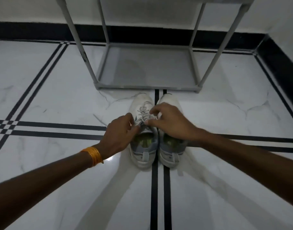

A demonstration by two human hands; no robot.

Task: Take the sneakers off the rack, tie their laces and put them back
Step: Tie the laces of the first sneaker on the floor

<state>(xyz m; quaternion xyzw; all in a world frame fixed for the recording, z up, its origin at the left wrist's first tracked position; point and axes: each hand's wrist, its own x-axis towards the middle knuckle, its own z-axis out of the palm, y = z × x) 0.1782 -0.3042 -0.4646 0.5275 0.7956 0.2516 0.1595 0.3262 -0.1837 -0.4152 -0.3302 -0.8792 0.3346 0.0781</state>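
Two white and grey sneakers stand side by side on the marble floor, toes toward the rack. The left sneaker [142, 103] shows grey laces [143, 113] over its tongue. My left hand [119, 133] pinches the laces at the top of that tongue. My right hand [169, 122] reaches across from the right sneaker [169, 156] and pinches the same laces with thumb and forefinger. Most of the right sneaker's upper is hidden under my right hand. The grey shoe rack [145, 87] stands just beyond the toes, its bottom shelf bare.
White marble floor [59, 97] with black inlay lines spreads on all sides. A black skirting runs along the back wall [34, 32] and the right wall. An orange bangle [93, 156] sits on my left wrist.
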